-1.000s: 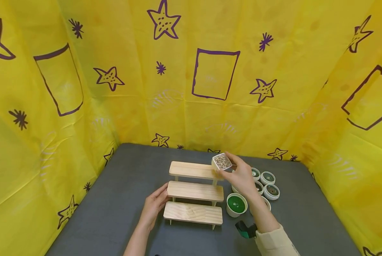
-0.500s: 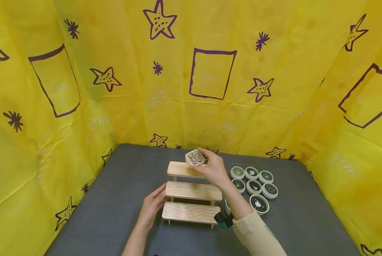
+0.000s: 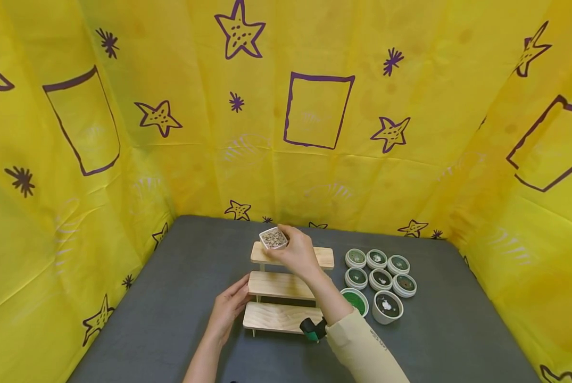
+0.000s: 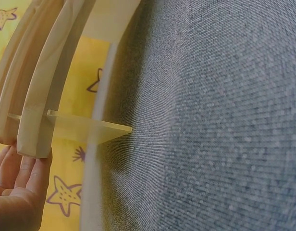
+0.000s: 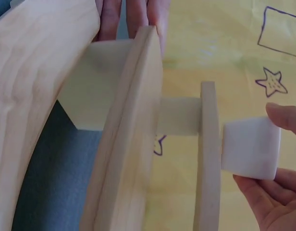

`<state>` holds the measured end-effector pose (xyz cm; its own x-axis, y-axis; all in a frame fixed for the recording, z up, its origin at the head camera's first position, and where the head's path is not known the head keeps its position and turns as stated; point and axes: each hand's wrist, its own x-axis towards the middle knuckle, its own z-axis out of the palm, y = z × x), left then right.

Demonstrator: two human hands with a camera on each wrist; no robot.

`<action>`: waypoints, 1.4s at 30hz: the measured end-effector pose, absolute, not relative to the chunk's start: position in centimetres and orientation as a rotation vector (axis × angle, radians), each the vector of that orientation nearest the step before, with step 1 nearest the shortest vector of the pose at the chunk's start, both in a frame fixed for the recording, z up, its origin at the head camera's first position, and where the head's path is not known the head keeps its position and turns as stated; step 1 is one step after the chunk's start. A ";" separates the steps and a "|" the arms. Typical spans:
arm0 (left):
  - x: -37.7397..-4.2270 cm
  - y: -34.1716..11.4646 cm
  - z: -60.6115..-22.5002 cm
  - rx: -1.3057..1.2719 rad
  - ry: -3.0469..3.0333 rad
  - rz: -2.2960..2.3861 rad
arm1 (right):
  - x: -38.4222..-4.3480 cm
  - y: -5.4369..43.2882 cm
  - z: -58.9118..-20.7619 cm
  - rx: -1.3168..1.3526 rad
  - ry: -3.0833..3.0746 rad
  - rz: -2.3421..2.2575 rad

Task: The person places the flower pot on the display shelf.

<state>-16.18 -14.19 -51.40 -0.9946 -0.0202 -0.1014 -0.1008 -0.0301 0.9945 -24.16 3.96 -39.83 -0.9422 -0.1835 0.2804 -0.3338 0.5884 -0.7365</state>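
A three-tier wooden display stand (image 3: 266, 316) stands on the grey table. My right hand (image 3: 296, 255) pinches a small white square pot (image 3: 273, 239), filled with pale gravel, between thumb and fingers. In the right wrist view, the pot's (image 5: 251, 149) base is right at the surface of the top board (image 5: 209, 159); from the head it overlaps that board's left end. My left hand (image 3: 229, 307) touches the left end of the stand, fingers extended. The left wrist view shows those fingertips (image 4: 40, 166) against the rounded board end (image 4: 35, 139).
Right of the stand, several round white tubs (image 3: 380, 279) with dark or green tops sit grouped. A larger tub with a bright green top (image 3: 355, 300) is partly behind my right forearm. Yellow fabric (image 3: 321, 181) with drawn stars walls in the table (image 3: 195, 255).
My right hand has carried the pot leftward from the top board's right end to its left end. The tubs behind the arm have come into view. My left hand stays at the stand.
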 end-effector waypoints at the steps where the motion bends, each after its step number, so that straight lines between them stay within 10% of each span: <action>1: -16.2 -14.2 -51.4 -0.132 2.150 2.210 | -24.2 3.7 -39.9 0.429 -2.642 1.283; 28: -16.2 -14.3 -51.6 -0.125 2.144 2.205 | -23.4 1.7 -41.2 0.309 -2.570 1.225; 42: -16.2 -14.3 -51.5 -0.108 2.162 2.194 | -25.5 4.8 -41.7 0.560 -2.366 2.076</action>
<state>-16.19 -14.27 -51.50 -0.9958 -0.0068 -0.0911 -0.0910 -0.0152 0.9957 -25.54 4.79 -41.70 -0.9373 -0.2947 0.1862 -0.2229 0.0957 -0.9701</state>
